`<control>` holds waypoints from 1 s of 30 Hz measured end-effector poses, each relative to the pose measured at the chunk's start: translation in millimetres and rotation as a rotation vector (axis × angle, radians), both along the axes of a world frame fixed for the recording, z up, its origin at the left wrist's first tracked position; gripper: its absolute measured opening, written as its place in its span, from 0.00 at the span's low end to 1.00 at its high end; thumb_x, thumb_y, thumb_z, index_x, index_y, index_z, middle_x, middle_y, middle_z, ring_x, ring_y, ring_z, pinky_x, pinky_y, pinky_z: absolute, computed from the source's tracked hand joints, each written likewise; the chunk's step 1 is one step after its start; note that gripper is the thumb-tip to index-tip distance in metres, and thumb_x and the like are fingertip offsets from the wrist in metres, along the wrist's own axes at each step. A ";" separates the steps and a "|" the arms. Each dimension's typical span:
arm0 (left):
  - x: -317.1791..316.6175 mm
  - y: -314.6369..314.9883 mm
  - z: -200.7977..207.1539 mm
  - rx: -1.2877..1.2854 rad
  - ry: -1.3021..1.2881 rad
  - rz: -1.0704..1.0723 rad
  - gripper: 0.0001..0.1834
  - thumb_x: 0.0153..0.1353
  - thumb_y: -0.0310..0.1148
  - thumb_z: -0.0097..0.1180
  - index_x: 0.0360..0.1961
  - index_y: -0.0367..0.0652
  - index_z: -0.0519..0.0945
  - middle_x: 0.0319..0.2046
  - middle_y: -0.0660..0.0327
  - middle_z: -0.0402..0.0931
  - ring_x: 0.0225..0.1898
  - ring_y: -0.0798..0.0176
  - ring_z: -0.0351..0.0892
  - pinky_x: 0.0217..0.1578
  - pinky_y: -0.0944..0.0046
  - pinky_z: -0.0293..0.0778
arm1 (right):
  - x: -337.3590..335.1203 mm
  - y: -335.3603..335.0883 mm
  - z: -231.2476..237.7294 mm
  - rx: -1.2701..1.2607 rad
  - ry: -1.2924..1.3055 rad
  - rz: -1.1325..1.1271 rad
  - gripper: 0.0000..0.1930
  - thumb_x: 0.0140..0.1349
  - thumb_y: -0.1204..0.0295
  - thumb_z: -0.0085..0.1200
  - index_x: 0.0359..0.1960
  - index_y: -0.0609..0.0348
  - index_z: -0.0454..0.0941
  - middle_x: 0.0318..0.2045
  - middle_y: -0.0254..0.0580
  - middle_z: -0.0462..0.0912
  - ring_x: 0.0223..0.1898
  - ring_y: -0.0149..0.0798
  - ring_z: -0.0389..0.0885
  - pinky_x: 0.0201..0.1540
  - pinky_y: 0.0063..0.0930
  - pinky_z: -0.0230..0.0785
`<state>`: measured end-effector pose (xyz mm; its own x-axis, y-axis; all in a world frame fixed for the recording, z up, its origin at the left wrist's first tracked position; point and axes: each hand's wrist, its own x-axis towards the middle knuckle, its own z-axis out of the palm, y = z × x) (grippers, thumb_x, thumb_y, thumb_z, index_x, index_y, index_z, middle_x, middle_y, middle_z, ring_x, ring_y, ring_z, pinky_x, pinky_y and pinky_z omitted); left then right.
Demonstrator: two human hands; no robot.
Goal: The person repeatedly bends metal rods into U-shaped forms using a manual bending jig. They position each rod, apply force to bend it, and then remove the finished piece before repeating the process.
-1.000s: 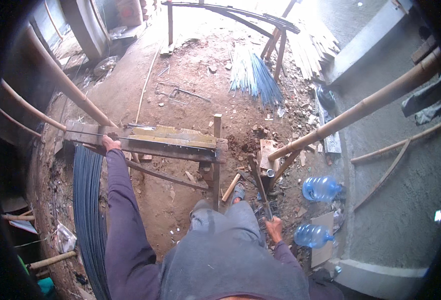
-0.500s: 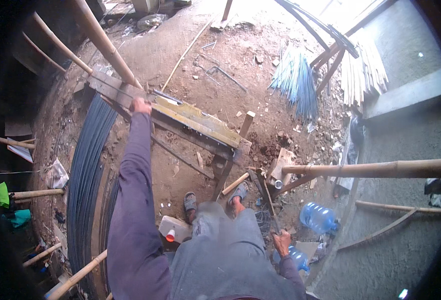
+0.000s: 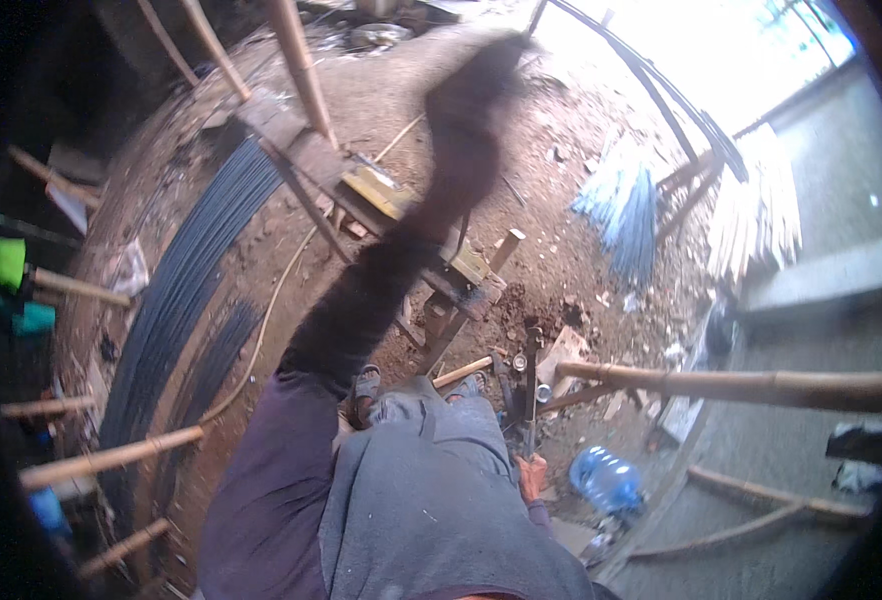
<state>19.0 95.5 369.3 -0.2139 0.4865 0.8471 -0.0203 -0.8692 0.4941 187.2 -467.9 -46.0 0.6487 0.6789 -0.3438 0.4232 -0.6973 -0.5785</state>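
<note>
My raised left arm crosses the middle of the picture, its dark sleeve over the bench. Up there my left hand [image 3: 479, 85] is dark and smeared by motion, so its fingers cannot be made out. Beneath the arm is a narrow wooden bench [image 3: 316, 160] with a yellow board [image 3: 376, 192] on it, partly hidden by the sleeve. Low at the right, beside my thigh, my right hand [image 3: 532, 476] is closed round the near end of a long metal bar [image 3: 532, 385]. The bar points away from me, past my sandalled foot.
Long dark steel rods [image 3: 191, 270] lie bundled on the ground at the left. More rods [image 3: 621, 225] lie at the far right, near pale wooden strips [image 3: 756, 220]. A bamboo pole [image 3: 731, 385] juts in from the right, above a blue water jug [image 3: 606, 478].
My left hand has left the bench's left end and swung up and rightward. My right hand, still on the bar, is slightly further left in view. The view has shifted.
</note>
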 end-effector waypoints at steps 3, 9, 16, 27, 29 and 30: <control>77.3 -72.7 -38.5 0.261 0.454 -0.033 0.17 0.59 0.21 0.51 0.49 0.47 0.80 0.30 0.63 0.78 0.28 0.63 0.79 0.29 0.60 0.79 | 27.8 8.0 -3.1 0.119 0.086 -0.001 0.23 0.49 0.58 0.67 0.18 0.68 0.71 0.14 0.51 0.75 0.19 0.39 0.72 0.26 0.42 0.64; 120.7 -134.6 -225.1 0.301 0.875 -0.511 0.14 0.58 0.32 0.60 0.47 0.50 0.79 0.26 0.63 0.75 0.23 0.64 0.78 0.21 0.61 0.77 | 81.5 -39.6 -13.6 0.078 -0.098 0.141 0.23 0.49 0.60 0.65 0.17 0.69 0.71 0.13 0.53 0.74 0.18 0.42 0.74 0.23 0.43 0.63; 134.4 -166.9 -333.5 0.223 1.115 -0.584 0.19 0.53 0.33 0.57 0.48 0.51 0.77 0.30 0.62 0.73 0.33 0.57 0.81 0.30 0.57 0.79 | 110.6 -128.5 -29.4 -0.060 -0.157 0.173 0.23 0.50 0.58 0.68 0.19 0.67 0.73 0.12 0.47 0.70 0.17 0.41 0.72 0.22 0.41 0.61; 137.3 -198.2 -375.8 0.141 1.201 -0.722 0.15 0.53 0.34 0.56 0.44 0.50 0.75 0.34 0.62 0.73 0.39 0.58 0.80 0.37 0.56 0.78 | 153.2 -89.7 32.0 -0.143 -0.061 0.064 0.22 0.54 0.59 0.68 0.20 0.66 0.73 0.14 0.43 0.69 0.19 0.38 0.69 0.23 0.39 0.60; 139.1 -202.4 -381.4 0.139 1.206 -0.686 0.14 0.53 0.34 0.56 0.43 0.49 0.75 0.34 0.62 0.73 0.40 0.58 0.79 0.38 0.57 0.77 | 161.4 -80.0 42.4 -0.131 -0.059 0.054 0.21 0.54 0.59 0.67 0.21 0.65 0.73 0.14 0.42 0.69 0.19 0.38 0.68 0.23 0.39 0.59; 140.5 -203.8 -383.3 0.142 1.204 -0.639 0.13 0.53 0.35 0.55 0.42 0.48 0.75 0.34 0.63 0.73 0.40 0.58 0.78 0.40 0.58 0.76 | 164.9 -77.0 47.9 -0.129 -0.060 0.053 0.21 0.55 0.60 0.67 0.21 0.65 0.73 0.14 0.42 0.69 0.19 0.37 0.68 0.23 0.39 0.59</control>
